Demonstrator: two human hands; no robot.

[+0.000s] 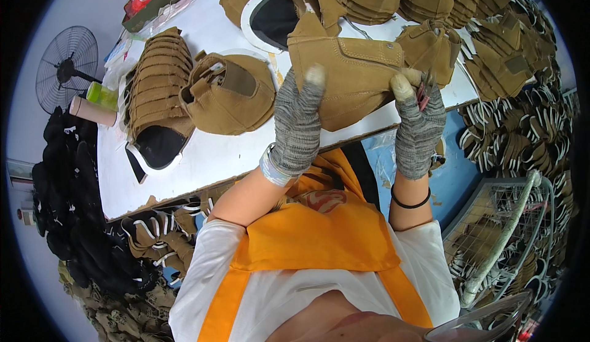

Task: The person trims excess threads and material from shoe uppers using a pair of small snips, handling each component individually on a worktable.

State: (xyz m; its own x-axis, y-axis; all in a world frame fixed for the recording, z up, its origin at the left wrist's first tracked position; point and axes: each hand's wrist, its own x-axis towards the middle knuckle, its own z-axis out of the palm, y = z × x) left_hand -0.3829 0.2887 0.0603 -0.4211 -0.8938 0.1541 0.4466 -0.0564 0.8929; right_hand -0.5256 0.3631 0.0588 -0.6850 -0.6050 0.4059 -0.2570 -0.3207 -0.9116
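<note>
I've got one tan suede shoe upper (350, 78) up in front of me, above the near edge of the counter (215, 151). My left hand (297, 127) in its grey knit glove is clamped on the lower left part of it, thumb on the front face; my right hand (419, 127), gloved too, pinches the right end. Something small and red sits in that right grip w/ the suede, can't tell what.

Progress, as I judge it: this piece is mid-handling, not set down yet. Lots already sits in stacks: a fanned row of uppers (157, 84) at the left of the counter, one loose upper (230, 93) beside it, more piles (430, 4) along the far edge and right. Which stacks are done vs. waiting, can't tell from here. Looks like plenty left either way.

Counter is white and flat, w/ a chipped near edge. More tan-and-white pieces are heaped below it on the left (160, 231), and a big heap lies at the right (522, 133). A wire basket (491, 219) stands at my right, a standing fan (66, 65) far left, and dark pieces (74, 188) are piled under it. I'm wearing an orange apron (319, 231).
</note>
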